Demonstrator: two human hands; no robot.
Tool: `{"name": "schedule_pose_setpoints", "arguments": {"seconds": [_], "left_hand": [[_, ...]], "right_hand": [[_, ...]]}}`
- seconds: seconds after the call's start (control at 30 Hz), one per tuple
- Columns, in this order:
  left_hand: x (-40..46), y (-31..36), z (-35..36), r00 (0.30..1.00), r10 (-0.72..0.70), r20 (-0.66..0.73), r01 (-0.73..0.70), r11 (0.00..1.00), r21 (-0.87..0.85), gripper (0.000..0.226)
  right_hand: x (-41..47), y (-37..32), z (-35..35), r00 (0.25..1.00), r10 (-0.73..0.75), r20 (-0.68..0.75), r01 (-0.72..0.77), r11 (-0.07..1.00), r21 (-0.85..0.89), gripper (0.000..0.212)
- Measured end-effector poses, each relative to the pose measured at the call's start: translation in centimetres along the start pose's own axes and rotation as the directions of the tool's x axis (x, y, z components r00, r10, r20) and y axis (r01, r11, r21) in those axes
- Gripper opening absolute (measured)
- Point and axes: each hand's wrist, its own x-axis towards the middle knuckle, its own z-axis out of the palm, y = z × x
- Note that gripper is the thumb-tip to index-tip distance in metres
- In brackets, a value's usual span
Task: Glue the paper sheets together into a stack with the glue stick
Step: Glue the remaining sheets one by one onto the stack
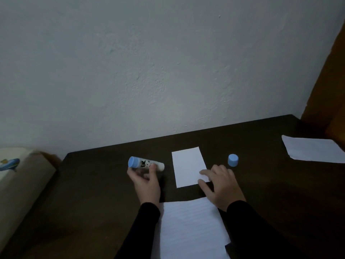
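While the left hand [144,181] grips the glue stick [145,164] lying sideways just left of the small sheet [187,165], the right hand [221,186] rests loose and spread, fingertips on that sheet's near right corner. Right of the sheet stands the blue cap [233,160], upright and apart from it. A lined sheet [192,230] lies nearer than the small sheet, between the black sleeves. Another sheet [313,151] lies far right of it, near the orange-brown fabric [328,81]. All sit on a dark counter [93,193] pushed against a pale rough wall [149,62]. A cream cushion [16,176] lies far left of the sheet.
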Motion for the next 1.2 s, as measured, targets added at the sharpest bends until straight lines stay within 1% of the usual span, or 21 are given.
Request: {"name": "schedule_pose_setpoints", "arguments": {"seconds": [0.03,0.1,0.17,0.2,0.27,0.33,0.43,0.5,0.57,0.63,0.8,0.9,1.2], "left_hand": [[-0.1,0.0,0.1,1.0,0.002,0.03,-0.002,1.0,0.004,0.058],[-0.2,0.0,0.0,0.997,0.009,0.072,-0.01,1.0,0.021,0.056],[-0.2,0.1,0.0,0.997,0.0,0.084,-0.003,1.0,0.025,0.056],[-0.3,0.1,0.0,0.996,-0.005,0.086,0.002,1.0,0.025,0.056],[-0.3,0.3,0.0,0.993,-0.006,0.114,0.001,0.999,0.038,0.055],[-0.3,0.6,0.0,0.982,0.011,0.19,-0.027,0.996,0.08,0.055],[-0.9,1.3,0.6,0.94,0.064,0.335,-0.128,0.976,0.173,0.057],[-1.7,1.6,1.4,0.896,0.092,0.435,-0.213,0.948,0.238,0.055],[-2.5,1.6,2.3,0.837,0.122,0.533,-0.332,0.888,0.319,0.053],[-3.2,1.7,3.0,0.794,0.142,0.591,-0.426,0.823,0.375,0.053],[-4.3,1.4,3.3,0.741,0.167,0.651,-0.53,0.74,0.413,0.052],[-4.2,1.0,3.0,0.73,0.184,0.658,-0.553,0.724,0.412,0.053],[-2.1,0.6,1.5,0.81,0.214,0.546,-0.523,0.686,0.506,0.055]], "right_hand": [[0.0,-0.1,-0.1,1.0,-0.024,0.016,0.024,1.0,-0.003,0.04],[0.3,-0.1,-0.2,0.995,-0.032,0.096,0.035,0.999,-0.031,0.041],[0.6,0.1,-0.2,0.974,0.023,0.224,-0.016,0.999,-0.035,0.044],[0.7,0.1,-0.3,0.963,0.047,0.264,-0.039,0.999,-0.035,0.044],[0.8,0.1,-0.3,0.966,0.05,0.255,-0.039,0.998,-0.049,0.042],[0.7,0.1,-0.5,0.977,0.024,0.212,-0.015,0.999,-0.047,0.04],[0.6,0.2,-0.5,0.986,0.002,0.165,0.002,1.0,-0.022,0.036],[0.7,0.3,-0.5,0.985,0.034,0.171,-0.028,0.999,-0.037,0.04],[0.8,0.3,-0.5,0.976,0.077,0.205,-0.068,0.996,-0.051,0.046],[0.9,0.3,-0.5,0.967,0.1,0.234,-0.09,0.995,-0.05,0.047],[0.8,0.4,-0.4,0.976,0.078,0.205,-0.067,0.996,-0.06,0.044],[0.9,0.5,-0.4,0.973,0.082,0.214,-0.072,0.996,-0.057,0.044],[1.2,0.1,-0.6,0.949,0.126,0.291,-0.114,0.992,-0.057,0.049]]}}
